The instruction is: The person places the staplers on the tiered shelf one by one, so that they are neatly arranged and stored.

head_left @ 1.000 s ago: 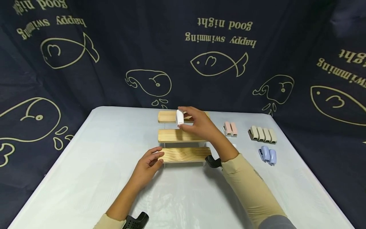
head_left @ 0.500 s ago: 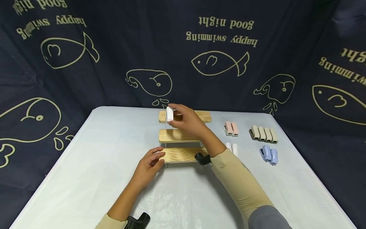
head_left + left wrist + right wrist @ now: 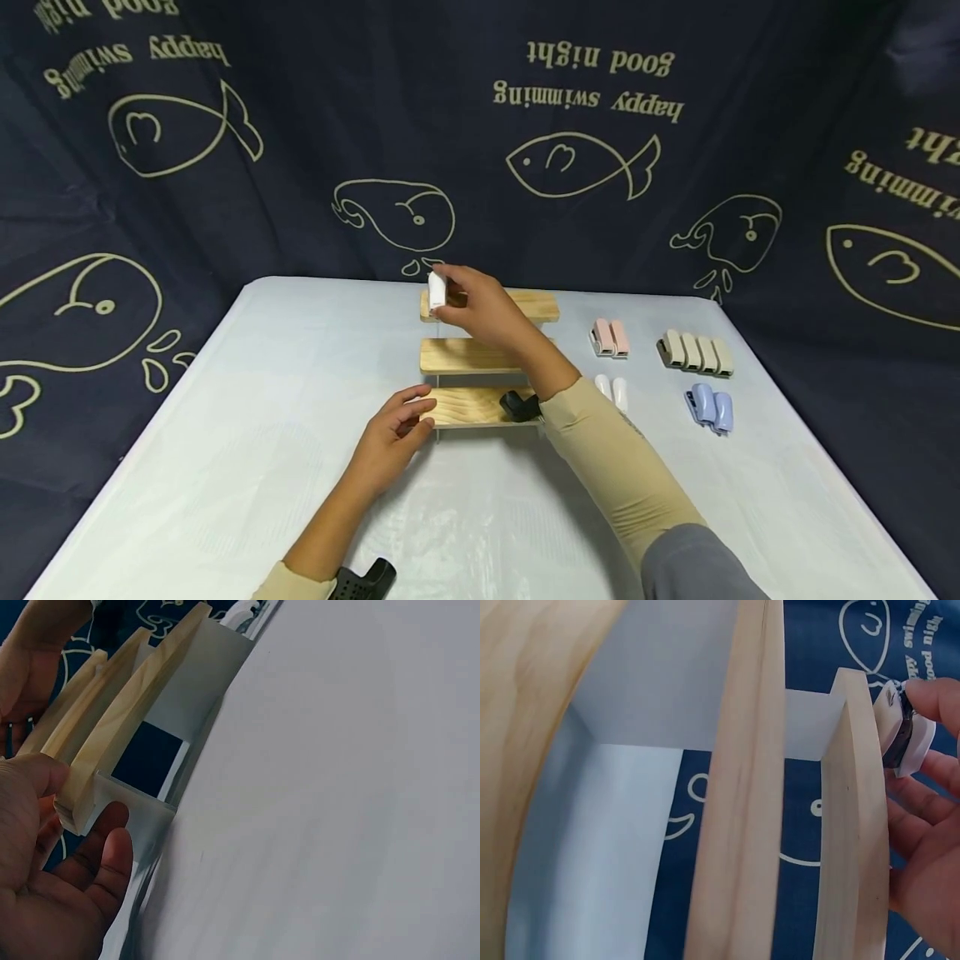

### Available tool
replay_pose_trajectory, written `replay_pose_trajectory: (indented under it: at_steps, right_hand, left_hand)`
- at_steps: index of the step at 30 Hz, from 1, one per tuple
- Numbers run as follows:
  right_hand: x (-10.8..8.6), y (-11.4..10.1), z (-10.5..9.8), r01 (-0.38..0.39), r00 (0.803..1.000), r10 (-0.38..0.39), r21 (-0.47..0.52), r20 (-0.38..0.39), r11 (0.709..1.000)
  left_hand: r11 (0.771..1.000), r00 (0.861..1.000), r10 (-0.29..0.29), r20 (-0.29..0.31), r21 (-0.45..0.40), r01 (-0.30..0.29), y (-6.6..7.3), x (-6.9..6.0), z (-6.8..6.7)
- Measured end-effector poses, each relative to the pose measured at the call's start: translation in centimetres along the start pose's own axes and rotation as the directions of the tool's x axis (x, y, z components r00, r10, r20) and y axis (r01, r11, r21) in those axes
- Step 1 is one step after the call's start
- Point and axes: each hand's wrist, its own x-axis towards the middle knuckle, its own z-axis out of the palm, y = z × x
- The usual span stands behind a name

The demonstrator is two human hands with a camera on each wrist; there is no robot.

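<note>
right hand [image 3: 480,308] pinches the white stapler [image 3: 437,292] to its left, long axis running up the frame, upper centre, by the top shelf [image 3: 536,306]; left hand [image 3: 390,442], fingers relaxed, touches the bottom shelf [image 3: 468,407].

Soft shadows and faint glare mark the tabletop [image 3: 225,467].

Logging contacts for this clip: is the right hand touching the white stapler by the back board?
Touching. The head view shows the right hand pinching the white stapler between thumb and fingers. The right wrist view agrees.
</note>
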Motion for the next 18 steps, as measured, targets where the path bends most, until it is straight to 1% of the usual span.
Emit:
replay_pose_trajectory:
  at_steps: [3, 8, 11, 14, 18]
  right_hand:
    - [0.33, -0.08, 0.24, -0.018, 1.000, 0.018, -0.013, -0.002, 1.000]
    - [0.28, 0.18, 0.36, -0.044, 0.999, 0.044, 0.013, 0.015, 0.999]
    - [0.38, 0.18, 0.40, -0.044, 0.999, 0.043, 0.039, 0.033, 0.998]
    - [0.38, 0.14, 0.24, -0.049, 0.998, 0.046, 0.056, 0.045, 0.997]
    - [0.30, 0.20, -0.08, -0.049, 0.997, 0.046, 0.048, 0.061, 0.998]
  left_hand:
    - [1.000, 1.000, 0.007, 0.000, -0.008, -0.007, -0.01, -0.07, -0.18]
    - [1.000, 1.000, -0.002, 0.000, 0.013, 0.002, 0.01, -0.25, -0.19]
    - [1.000, 1.000, -0.005, -0.008, 0.026, 0.005, -0.02, -0.29, -0.35]
    - [1.000, 1.000, 0.000, -0.001, 0.021, 0.000, -0.08, -0.21, -0.39]
    - [1.000, 1.000, 0.003, 0.008, 0.005, -0.003, -0.23, -0.11, -0.18]
